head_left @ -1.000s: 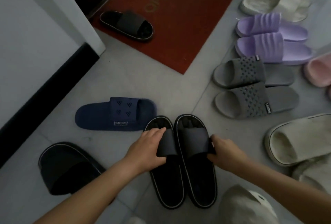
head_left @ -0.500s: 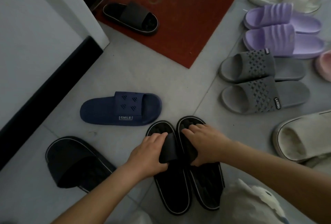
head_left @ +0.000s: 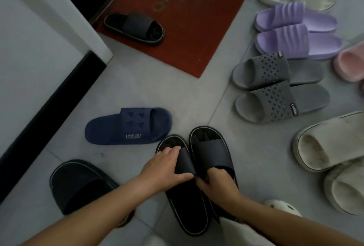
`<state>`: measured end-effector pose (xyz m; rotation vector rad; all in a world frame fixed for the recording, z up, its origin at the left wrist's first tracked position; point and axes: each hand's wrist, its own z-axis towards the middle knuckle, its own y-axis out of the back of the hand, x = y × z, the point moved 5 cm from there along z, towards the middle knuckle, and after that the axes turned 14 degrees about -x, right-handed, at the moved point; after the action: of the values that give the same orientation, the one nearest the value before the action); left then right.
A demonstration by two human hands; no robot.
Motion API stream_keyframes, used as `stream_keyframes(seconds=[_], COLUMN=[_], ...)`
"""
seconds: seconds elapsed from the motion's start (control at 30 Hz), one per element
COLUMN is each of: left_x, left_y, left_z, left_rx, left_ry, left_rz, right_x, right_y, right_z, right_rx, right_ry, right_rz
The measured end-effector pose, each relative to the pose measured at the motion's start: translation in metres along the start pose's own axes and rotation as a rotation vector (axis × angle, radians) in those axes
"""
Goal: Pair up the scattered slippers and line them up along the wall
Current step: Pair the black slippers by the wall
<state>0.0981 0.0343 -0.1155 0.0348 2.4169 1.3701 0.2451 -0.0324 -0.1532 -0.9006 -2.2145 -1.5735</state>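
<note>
- The left hand (head_left: 164,169) is clamped on the strap of the left black slipper (head_left: 183,186), thumb on the strap's near edge and fingers over its top.
- The right hand (head_left: 218,183) is closed on the near edge of the strap of the right black slipper (head_left: 213,159), fingers tucked under it.
- Both black slippers lie side by side on the floor (head_left: 167,92), touching, toes pointing away from the person, near the floor's lower middle.
- The step in hand looks like lifting this matched pair to carry it to the row. Done well: hold both straps firmly, raise the two together with soles level, and set them down with toes matching the rest of the row.
- The row at the right already holds a grey pair (head_left: 275,88), a purple pair (head_left: 295,29) and cream slippers (head_left: 334,147), so a free gap there must be picked.
- Strays remain: a navy slipper (head_left: 128,125) marked SMILE just beside the pair, a black slipper (head_left: 134,28) on the red doormat (head_left: 197,19), and another dark slipper (head_left: 82,184) at lower left.
- The black slippers look like soft moulded rubber, with a broad smooth strap, a pale line round the sole's edge and a ridged footbed at the toe.
- The grey pair has a perforated strap; the purple pair is ribbed; the cream ones are thick and rounded.
</note>
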Motion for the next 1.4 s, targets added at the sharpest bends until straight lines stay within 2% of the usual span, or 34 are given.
stream_keyframes(seconds=[0.1,0.2,0.37,0.5,0.6,0.7,0.83,0.97,1.07,1.17,1.33,1.4], left_x=[-0.024,-0.071,-0.184,-0.279,-0.349,-0.416,-0.505,-0.566,-0.588,-0.601,-0.595,-0.587], left_y=[0.034,0.080,0.123,0.121,0.091,0.048,-0.027,-0.103,-0.148,-0.183,-0.213,-0.215], left_z=[0.018,0.043,0.100,0.139,0.145,0.129,0.079,0.029,0.015,0.007,0.005,0.012], left_rx=[-0.012,-0.120,-0.145,-0.089,0.004,0.112,0.276,0.480,0.508,0.526,0.417,0.431], left_ry=[-0.050,-0.154,-0.273,-0.299,-0.398,-0.462,-0.584,-0.758,-0.861,-0.881,-0.978,-0.936], left_rz=[-0.013,0.043,0.151,-0.156,-0.240,-0.331,-0.340,-0.194,-0.035,0.058,0.193,0.207], right_x=[-0.001,-0.003,-0.039,-0.093,-0.143,-0.196,-0.264,-0.326,-0.358,-0.379,-0.404,-0.409], right_y=[0.027,0.079,0.180,0.240,0.271,0.290,0.301,0.285,0.258,0.234,0.212,0.210], right_z=[0.006,0.022,0.041,0.027,-0.006,-0.058,-0.145,-0.214,-0.235,-0.240,-0.233,-0.230], right_rx=[-0.186,-0.417,-0.661,-0.835,-0.944,-0.986,-1.015,-1.076,-1.076,-1.104,-1.127,-1.140], right_ry=[0.054,0.102,0.029,-0.078,-0.194,-0.354,-0.630,-0.906,-1.045,-1.136,-1.252,-1.281], right_rz=[0.059,0.105,0.180,0.295,0.313,0.283,0.225,0.246,0.297,0.365,0.439,0.482])
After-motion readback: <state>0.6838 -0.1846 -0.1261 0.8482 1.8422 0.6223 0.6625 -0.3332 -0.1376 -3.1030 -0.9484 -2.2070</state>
